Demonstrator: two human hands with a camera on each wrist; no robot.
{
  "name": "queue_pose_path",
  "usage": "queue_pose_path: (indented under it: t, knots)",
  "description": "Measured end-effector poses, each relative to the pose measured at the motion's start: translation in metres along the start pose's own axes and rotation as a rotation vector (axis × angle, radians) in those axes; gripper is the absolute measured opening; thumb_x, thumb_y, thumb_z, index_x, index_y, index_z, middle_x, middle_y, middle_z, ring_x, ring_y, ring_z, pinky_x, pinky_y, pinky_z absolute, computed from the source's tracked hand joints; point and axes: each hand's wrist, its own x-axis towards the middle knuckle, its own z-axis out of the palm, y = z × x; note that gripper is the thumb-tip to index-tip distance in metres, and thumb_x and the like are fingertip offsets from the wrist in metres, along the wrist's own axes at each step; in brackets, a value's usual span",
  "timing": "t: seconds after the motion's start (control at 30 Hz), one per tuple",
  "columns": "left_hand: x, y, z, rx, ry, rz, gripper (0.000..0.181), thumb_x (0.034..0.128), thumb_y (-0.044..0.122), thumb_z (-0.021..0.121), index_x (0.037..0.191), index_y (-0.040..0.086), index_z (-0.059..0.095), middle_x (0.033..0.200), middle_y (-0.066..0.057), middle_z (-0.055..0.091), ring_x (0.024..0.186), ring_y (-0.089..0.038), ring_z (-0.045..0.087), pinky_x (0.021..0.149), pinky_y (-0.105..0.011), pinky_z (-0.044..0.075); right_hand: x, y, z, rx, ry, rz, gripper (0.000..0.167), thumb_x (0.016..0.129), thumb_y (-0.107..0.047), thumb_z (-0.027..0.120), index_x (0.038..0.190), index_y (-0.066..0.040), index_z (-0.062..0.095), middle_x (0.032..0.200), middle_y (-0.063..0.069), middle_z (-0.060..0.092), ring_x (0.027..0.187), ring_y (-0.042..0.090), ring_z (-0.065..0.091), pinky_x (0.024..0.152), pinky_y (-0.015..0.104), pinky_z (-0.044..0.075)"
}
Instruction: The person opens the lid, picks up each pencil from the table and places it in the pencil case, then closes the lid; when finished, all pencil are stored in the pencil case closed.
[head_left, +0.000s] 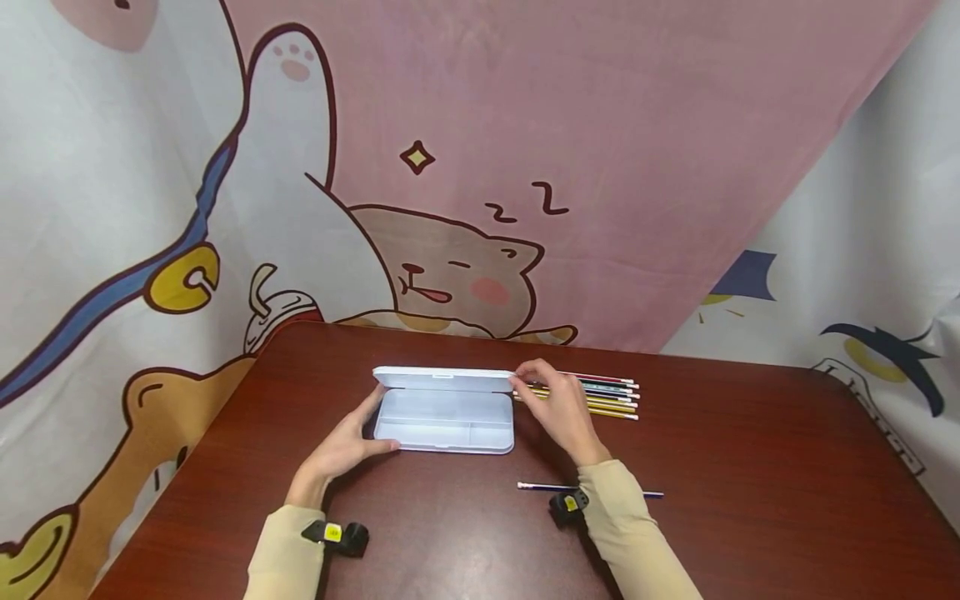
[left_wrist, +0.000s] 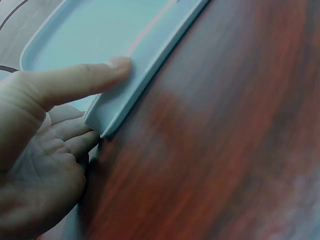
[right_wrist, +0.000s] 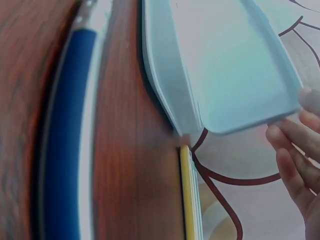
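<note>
A pale white plastic pencil case [head_left: 427, 406] stands open in the middle of the table, with divided compartments and nothing visible inside. Its hinged lid [head_left: 457, 381] is raised at the back. My left hand [head_left: 341, 446] holds the case's left end, thumb over the front rim and fingers along the outer side. At the lid's right corner, my right hand [head_left: 561, 412] pinches the edge between thumb and fingers; the right wrist view shows these fingers [right_wrist: 295, 145] on the lid's rim.
Several pencils [head_left: 618, 406] with white ends lie in a row right of the case, partly behind the right hand. One dark blue pencil [head_left: 543, 487] lies nearer, partly under the right forearm. A cartoon-printed cloth [head_left: 600, 275] hangs behind the brown table [head_left: 750, 467].
</note>
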Motion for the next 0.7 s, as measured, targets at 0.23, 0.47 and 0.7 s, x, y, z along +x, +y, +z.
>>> queue_pose_path:
  t: [0.23,0.47,0.7]
  knots:
    - [0.001,0.0,0.0,0.065,-0.014,-0.018,0.1,0.0789,0.016,0.08,0.153,0.002,0.015,0.158,-0.017,0.014,0.144,-0.033,0.01,0.112,-0.054,0.01,0.003,0.0,0.008,0.034,0.083,0.052,0.007,0.086,-0.005,0.073,0.091,-0.008,0.069,0.086,0.003,0.072,0.082,0.019,0.07,0.069,0.04,0.054]
    - [0.001,0.003,0.0,0.093,-0.035,-0.051,0.099,0.0802,0.017,0.078,0.154,0.003,0.013,0.158,-0.021,0.012,0.144,-0.036,0.01,0.111,-0.056,0.011,0.003,0.01,0.015,0.119,0.128,0.108,0.013,0.084,0.004,0.07,0.096,-0.001,0.073,0.089,0.009,0.073,0.079,0.02,0.069,0.068,0.039,0.054]
    - [0.0,0.005,0.001,0.07,-0.046,-0.051,0.096,0.0807,0.012,0.077,0.154,0.005,0.015,0.158,-0.021,0.012,0.144,-0.035,0.01,0.111,-0.056,0.01,-0.001,0.016,0.019,0.207,-0.025,0.228,0.039,0.086,0.006,0.067,0.125,-0.001,0.064,0.11,0.014,0.069,0.091,0.028,0.068,0.077,0.044,0.054]
